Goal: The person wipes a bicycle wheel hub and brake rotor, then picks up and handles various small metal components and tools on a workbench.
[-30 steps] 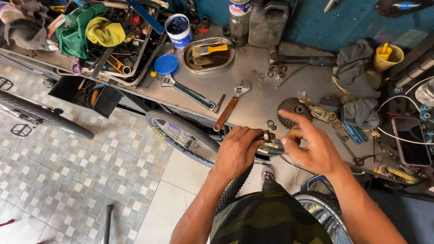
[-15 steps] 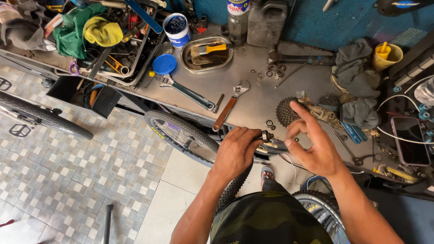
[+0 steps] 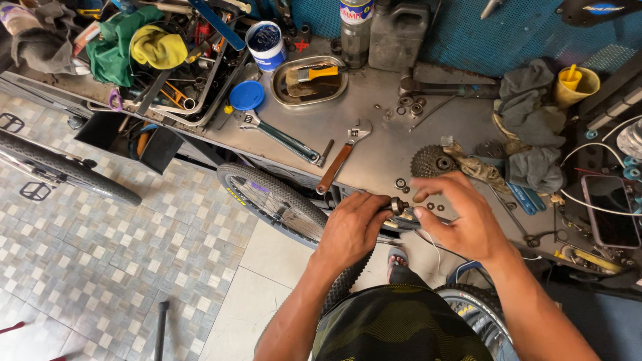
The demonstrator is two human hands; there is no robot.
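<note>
1. Left hand [image 3: 351,227]: still clasped on wheel hub [image 3: 399,215], at worktop [image 3: 374,113] front edge.
2. Right hand [image 3: 461,217]: fingers now curled closer over axle nut [image 3: 396,204], pinching it; earlier spread wider.
3. Cassette sprocket [image 3: 431,160]: unmoved, behind hub.

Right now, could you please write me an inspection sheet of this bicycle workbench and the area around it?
Surface: grey metal workbench, oily, crowded.
Job's things: bicycle wheel at the bench edge; small hub part at its centre.
Clutter: two adjustable wrenches, cassette sprocket, loose washers, rags, blue lid.
Grippers: left hand and right hand both on the hub part.
Cables: white cables at right.
Surroundings: tiled floor, second tyre.
</note>
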